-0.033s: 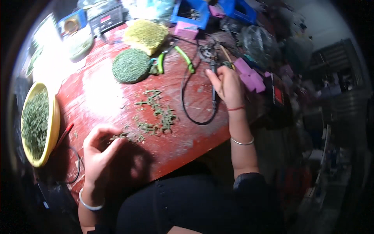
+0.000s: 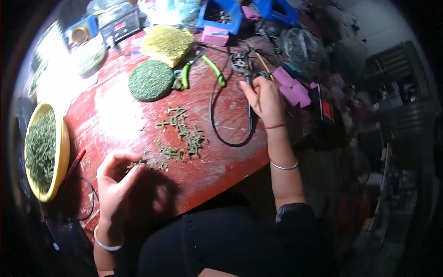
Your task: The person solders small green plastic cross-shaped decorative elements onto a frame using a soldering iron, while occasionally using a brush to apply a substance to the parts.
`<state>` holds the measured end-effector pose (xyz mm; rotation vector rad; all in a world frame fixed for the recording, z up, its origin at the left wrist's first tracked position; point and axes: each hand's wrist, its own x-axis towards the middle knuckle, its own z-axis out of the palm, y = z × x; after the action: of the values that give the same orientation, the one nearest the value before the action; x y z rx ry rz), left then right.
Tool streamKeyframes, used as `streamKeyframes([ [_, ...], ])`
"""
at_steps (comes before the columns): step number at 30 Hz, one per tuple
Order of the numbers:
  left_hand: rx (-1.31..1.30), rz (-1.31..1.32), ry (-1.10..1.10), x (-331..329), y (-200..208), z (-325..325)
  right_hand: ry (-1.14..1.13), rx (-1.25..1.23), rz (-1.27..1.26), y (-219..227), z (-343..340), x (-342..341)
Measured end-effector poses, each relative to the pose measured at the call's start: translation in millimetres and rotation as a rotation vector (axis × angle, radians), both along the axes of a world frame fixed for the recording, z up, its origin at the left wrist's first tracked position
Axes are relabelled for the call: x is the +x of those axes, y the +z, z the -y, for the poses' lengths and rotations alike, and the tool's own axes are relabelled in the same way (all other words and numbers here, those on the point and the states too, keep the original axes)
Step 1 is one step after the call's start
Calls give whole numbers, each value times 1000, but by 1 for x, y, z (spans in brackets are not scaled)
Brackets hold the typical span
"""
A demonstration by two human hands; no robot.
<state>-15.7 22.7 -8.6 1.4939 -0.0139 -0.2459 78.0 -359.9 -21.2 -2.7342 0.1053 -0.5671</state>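
My left hand [image 2: 115,180] is curled near the table's front edge, its thumb and forefinger closing on a small green branched piece [image 2: 137,164]. Beyond it lies a loose scatter of similar green pieces [image 2: 180,134]. On the right, my right hand [image 2: 266,99] is closed round a black corded pen-like tool [image 2: 249,79]. The tool's far end is beside a round dark metal object [image 2: 240,62], and its tip is hard to make out. From its near end a black cable [image 2: 221,138] loops over the red table [image 2: 212,171].
A yellow bowl [image 2: 64,152] full of green pieces stands at the left. Farther back are a round green pad [image 2: 150,81], a yellow block [image 2: 167,44], green-handled pliers [image 2: 212,69] and blue bins [image 2: 230,25]. Pink blocks [image 2: 290,87] lie beyond my right hand.
The whole view has shifted slightly, moving the tabletop things a little left. Both hands keep nearly the same pose and place.
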Motion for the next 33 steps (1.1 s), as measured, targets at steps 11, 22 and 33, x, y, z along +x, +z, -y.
streamKeyframes([
  [11, -36, -56, 27, 6, -5, 1, 340, 529, 215, 50, -57, -15],
  [22, 82, 32, 30, 10, 0, 4, 486, 77, 305, 30, -87, -13],
  [33, -16, -46, -14, 8, 6, -1, 482, 99, 188, 32, -99, -16],
])
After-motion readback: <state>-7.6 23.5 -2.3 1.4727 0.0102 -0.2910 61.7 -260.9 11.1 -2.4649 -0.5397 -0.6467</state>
